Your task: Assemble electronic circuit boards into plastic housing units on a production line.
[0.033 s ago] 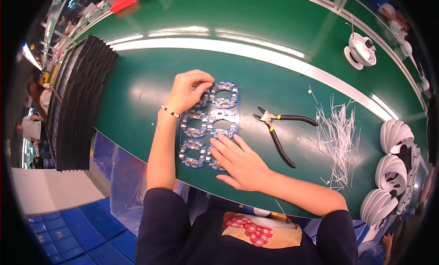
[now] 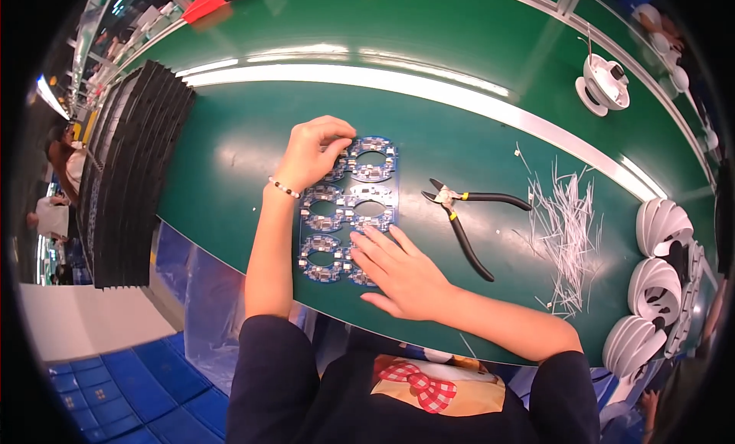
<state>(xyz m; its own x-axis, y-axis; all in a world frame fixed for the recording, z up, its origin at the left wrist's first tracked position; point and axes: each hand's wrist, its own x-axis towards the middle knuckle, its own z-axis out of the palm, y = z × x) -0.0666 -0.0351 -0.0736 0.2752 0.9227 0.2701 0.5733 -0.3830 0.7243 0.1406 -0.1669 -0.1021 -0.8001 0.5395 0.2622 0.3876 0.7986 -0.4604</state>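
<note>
And here's the flat blue circuit-board panel of joined oval rings, dotted with silver and white components (image 2: 349, 213), lying on the smooth dark-green tabletop (image 2: 253, 130) right in front of me! My left hand (image 2: 318, 149) is at its upper left, fingers curled, thumb drawn in close to the forefinger; whether I'm pinching an edge there, I can't tell. My right hand (image 2: 402, 275) lies spread wide, fingertips over the lower-right ring, gripping nothing. It should be light and stiff, I'd judge, a touch slippery on this surface, and fragile at the narrow bridges between rings: outer rims are the place to hold, clear of the components. Over to the right, black-handled cutters with yellow collars (image 2: 446, 197) lie with their handles splayed. Lettering? Any on the boards is too small to read.
</note>
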